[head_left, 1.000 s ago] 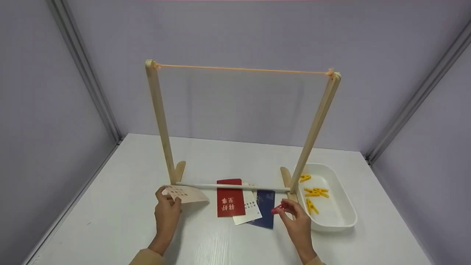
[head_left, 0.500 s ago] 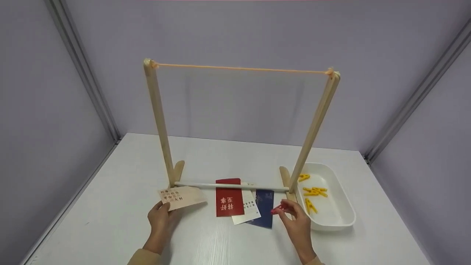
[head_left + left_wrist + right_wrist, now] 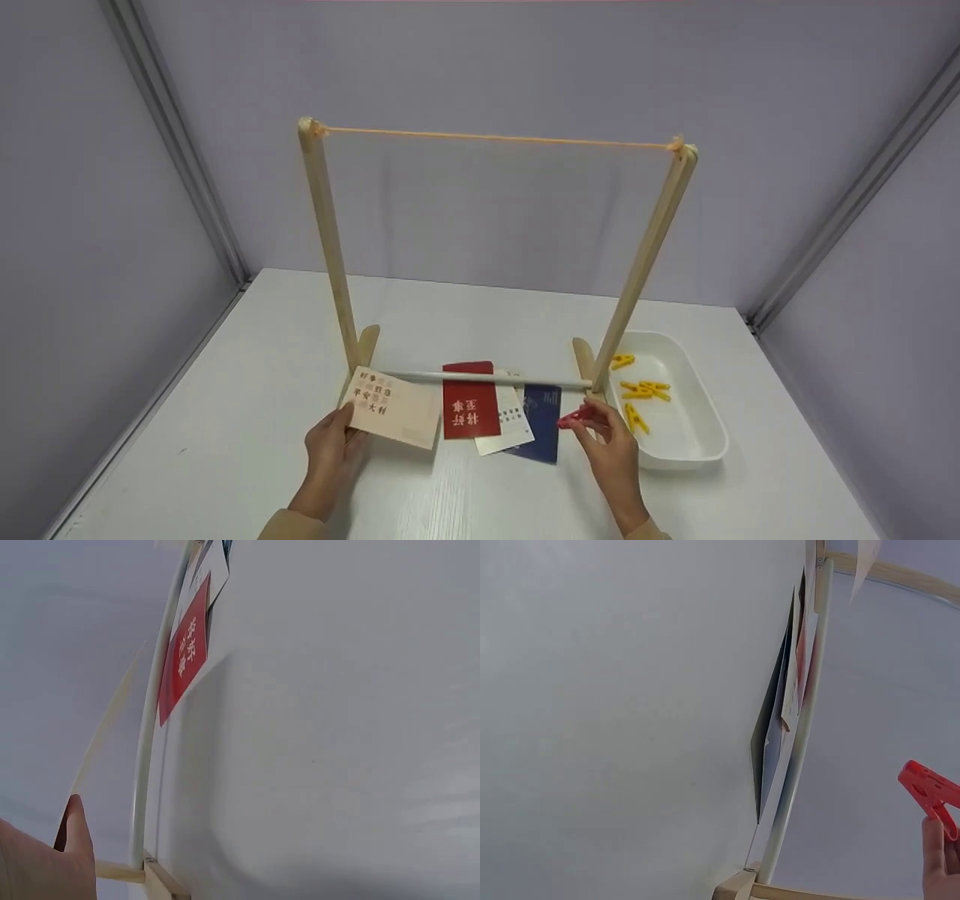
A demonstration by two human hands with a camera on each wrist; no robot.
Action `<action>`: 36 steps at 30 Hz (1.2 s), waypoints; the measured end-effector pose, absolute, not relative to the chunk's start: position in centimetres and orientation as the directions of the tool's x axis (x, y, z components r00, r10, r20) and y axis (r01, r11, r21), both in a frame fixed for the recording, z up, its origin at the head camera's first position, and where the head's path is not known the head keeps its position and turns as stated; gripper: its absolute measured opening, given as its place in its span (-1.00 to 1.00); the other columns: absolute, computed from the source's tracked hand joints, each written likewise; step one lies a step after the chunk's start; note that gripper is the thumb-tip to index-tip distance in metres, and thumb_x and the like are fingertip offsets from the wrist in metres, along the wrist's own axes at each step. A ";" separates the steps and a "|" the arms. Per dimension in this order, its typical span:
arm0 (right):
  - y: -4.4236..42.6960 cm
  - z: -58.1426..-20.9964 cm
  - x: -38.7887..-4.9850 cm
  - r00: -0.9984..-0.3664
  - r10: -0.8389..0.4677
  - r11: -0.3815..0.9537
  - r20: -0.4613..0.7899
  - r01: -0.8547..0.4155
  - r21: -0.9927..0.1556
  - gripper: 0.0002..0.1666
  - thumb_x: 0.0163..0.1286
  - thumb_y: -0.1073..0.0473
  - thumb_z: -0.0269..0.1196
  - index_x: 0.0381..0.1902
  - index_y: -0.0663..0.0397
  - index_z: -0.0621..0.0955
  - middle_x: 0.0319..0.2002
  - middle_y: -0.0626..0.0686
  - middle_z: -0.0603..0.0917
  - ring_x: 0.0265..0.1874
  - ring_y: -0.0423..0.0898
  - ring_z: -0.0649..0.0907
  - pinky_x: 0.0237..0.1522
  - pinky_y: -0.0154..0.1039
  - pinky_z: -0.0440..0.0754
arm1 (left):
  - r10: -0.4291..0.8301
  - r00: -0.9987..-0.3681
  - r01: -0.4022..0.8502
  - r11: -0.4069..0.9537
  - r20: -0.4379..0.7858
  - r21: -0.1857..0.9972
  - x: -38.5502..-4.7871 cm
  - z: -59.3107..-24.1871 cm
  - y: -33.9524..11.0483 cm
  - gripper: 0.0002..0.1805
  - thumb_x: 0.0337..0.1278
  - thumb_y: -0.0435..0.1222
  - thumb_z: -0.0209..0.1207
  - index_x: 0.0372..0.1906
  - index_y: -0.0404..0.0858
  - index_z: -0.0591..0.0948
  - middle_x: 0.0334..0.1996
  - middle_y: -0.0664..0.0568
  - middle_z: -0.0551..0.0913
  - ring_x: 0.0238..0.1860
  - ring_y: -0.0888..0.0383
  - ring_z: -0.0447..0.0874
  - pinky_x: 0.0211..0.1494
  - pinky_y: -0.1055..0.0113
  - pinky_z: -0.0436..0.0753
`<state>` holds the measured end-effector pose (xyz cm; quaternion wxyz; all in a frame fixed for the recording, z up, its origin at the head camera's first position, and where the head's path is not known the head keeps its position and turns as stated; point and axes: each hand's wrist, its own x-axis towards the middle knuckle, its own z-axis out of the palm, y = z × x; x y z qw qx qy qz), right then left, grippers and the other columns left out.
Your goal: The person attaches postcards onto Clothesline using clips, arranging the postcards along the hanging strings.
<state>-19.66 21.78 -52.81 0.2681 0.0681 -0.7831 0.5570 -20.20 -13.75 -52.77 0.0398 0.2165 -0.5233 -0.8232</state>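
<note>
pale lilac walls (image 3: 487, 67) stand round a white table (image 3: 202, 382), its far edge running along the back one. over its nearer half, the person's left hand (image 3: 328, 442) pinches a cream card (image 3: 401, 420) by its left side, printed face up; in the left wrist view i can see it is clear of the tabletop. the right hand (image 3: 611, 446) pinches a red peg (image 3: 574, 417) between thumb and fingers, also in the air, its nose to the left. tan sleeves (image 3: 292, 525) show below the wrists.

between the hands, on the table, a red card (image 3: 471, 420) overlaps a white card (image 3: 514, 431), which overlaps a blue card (image 3: 547, 427). just above them passes the white rod (image 3: 409, 376) of a wooden stand (image 3: 328, 240), whose two posts carry an orange cord (image 3: 487, 138) between their tops. towards the table's right edge, just beside the right post, sits a white tray (image 3: 675, 463) with yellow pegs (image 3: 636, 418) lying in its left part. grey metal strips (image 3: 176, 135) line the wall corners.
</note>
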 end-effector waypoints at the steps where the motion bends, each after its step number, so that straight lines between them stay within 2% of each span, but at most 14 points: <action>1: 21.8 -52.6 -19.7 -0.855 0.194 0.350 0.480 -0.397 -0.848 -0.55 0.07 0.45 0.31 -0.03 0.40 0.49 -0.19 0.21 0.59 -0.21 0.06 0.60 -0.13 -0.29 0.55 | -0.291 -0.903 -0.164 -0.446 -0.316 0.880 -20.3 -52.6 -13.5 -0.50 0.38 -0.26 -0.13 0.20 -0.59 0.21 -0.19 -0.10 0.53 -0.25 0.27 0.57 -0.08 0.41 0.54; 4: 22.1 -52.2 -20.1 -0.870 0.192 0.325 0.455 -0.381 -0.866 -0.55 0.11 0.42 0.30 -0.02 0.40 0.47 -0.15 0.24 0.57 -0.17 0.06 0.59 -0.10 -0.31 0.53 | -0.282 -0.909 -0.164 -0.431 -0.305 0.887 -20.7 -52.1 -12.7 -0.51 0.35 -0.23 -0.06 0.16 -0.57 0.27 -0.22 -0.07 0.53 -0.28 0.26 0.57 -0.10 0.40 0.56; 7: 22.8 -51.8 -20.7 -0.844 0.159 0.309 0.513 -0.451 -0.837 -0.57 0.11 0.35 0.33 -0.06 0.38 0.48 -0.15 0.21 0.56 -0.16 0.00 0.59 -0.11 -0.37 0.52 | -0.268 -0.925 -0.139 -0.420 -0.269 0.897 -21.3 -51.3 -11.8 -0.49 0.33 -0.23 -0.02 0.17 -0.57 0.28 -0.19 -0.09 0.53 -0.26 0.23 0.58 -0.08 0.36 0.56; 8: 23.6 -53.0 -21.8 -0.827 0.130 0.277 0.548 -0.500 -0.820 -0.56 0.14 0.30 0.33 -0.04 0.35 0.49 -0.14 0.19 0.56 -0.14 -0.02 0.59 -0.09 -0.37 0.52 | -0.268 -0.928 -0.131 -0.419 -0.260 0.898 -21.5 -51.0 -11.5 -0.49 0.32 -0.23 0.00 0.16 -0.56 0.29 -0.20 -0.09 0.54 -0.27 0.23 0.58 -0.09 0.36 0.56; 12: 24.5 -51.1 -22.5 -0.782 0.084 0.238 0.618 -0.587 -0.774 -0.56 0.13 0.33 0.33 -0.04 0.36 0.49 -0.14 0.21 0.55 -0.13 -0.06 0.58 -0.08 -0.36 0.51 | -0.270 -0.936 -0.098 -0.414 -0.225 0.905 -22.5 -49.7 -10.1 -0.53 0.29 -0.26 0.04 0.13 -0.55 0.35 -0.28 -0.06 0.57 -0.31 0.22 0.59 -0.18 0.37 0.59; 19: 24.9 -45.0 -22.2 -0.773 0.060 0.272 0.631 -0.596 -0.756 -0.58 0.06 0.56 0.27 -0.07 0.54 0.46 -0.19 0.33 0.53 -0.16 0.02 0.59 -0.07 -0.31 0.52 | -0.268 -0.951 -0.040 -0.382 -0.152 0.923 -24.0 -47.7 -7.7 -0.58 0.29 -0.28 0.04 0.07 -0.54 0.42 -0.30 -0.08 0.59 -0.33 0.20 0.60 -0.22 0.38 0.60; 29: 24.8 -36.8 -21.3 -0.712 -0.042 0.450 0.701 -0.640 -0.623 -0.62 0.08 0.57 0.25 -0.10 0.58 0.46 -0.21 0.32 0.54 -0.18 0.14 0.58 -0.07 -0.30 0.52 | -0.239 -0.964 -0.015 -0.379 -0.113 0.925 -25.7 -44.1 -4.6 -0.63 0.24 -0.31 0.09 0.01 -0.53 0.46 -0.33 -0.10 0.60 -0.36 0.17 0.63 -0.26 0.36 0.62; 33: 25.8 -34.2 -22.1 -0.683 -0.056 0.464 0.728 -0.664 -0.587 -0.62 0.06 0.57 0.26 -0.11 0.56 0.48 -0.22 0.29 0.56 -0.19 0.08 0.59 -0.08 -0.31 0.53 | -0.233 -0.970 0.019 -0.371 -0.073 0.928 -26.4 -41.9 -3.7 -0.67 0.22 -0.33 0.11 -0.04 -0.52 0.50 -0.35 -0.11 0.59 -0.38 0.15 0.63 -0.26 0.33 0.62; 36: 26.9 -32.7 -23.0 -0.670 -0.053 0.473 0.741 -0.670 -0.572 -0.60 0.05 0.54 0.29 -0.10 0.50 0.50 -0.20 0.24 0.57 -0.20 -0.05 0.60 -0.09 -0.37 0.52 | -0.229 -0.972 0.040 -0.364 -0.047 0.931 -26.9 -40.2 -3.0 -0.70 0.21 -0.34 0.12 -0.08 -0.51 0.53 -0.36 -0.12 0.58 -0.38 0.13 0.62 -0.26 0.32 0.63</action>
